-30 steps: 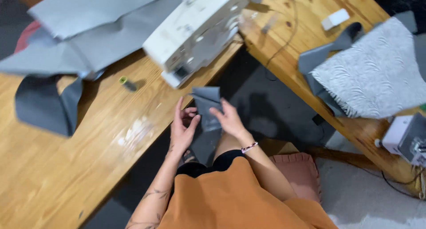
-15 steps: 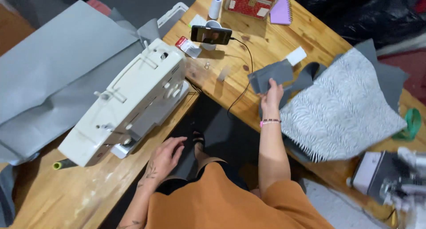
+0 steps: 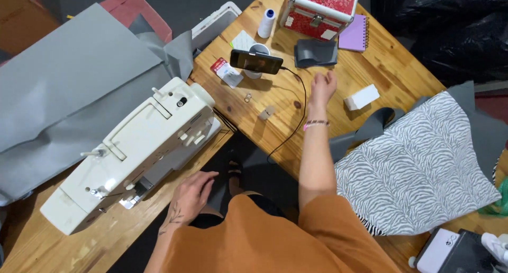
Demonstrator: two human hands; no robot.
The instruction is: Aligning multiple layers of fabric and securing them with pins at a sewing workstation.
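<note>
My right hand hovers over the wooden table, empty, fingers loosely curled, just below a folded grey fabric piece that lies flat on the wood. My left hand rests open at the table edge beside the white sewing machine, holding nothing. A phone stands on a small holder left of the grey piece, with a black cable running down toward me.
A red patterned box, purple notebook, thread spool, white block, zebra-print fabric and large grey sheets surround the work area. A second machine sits at the lower right.
My right hand carried the grey fabric piece from my lap up to the far table, set it down and let go. My left hand dropped to the table edge.
</note>
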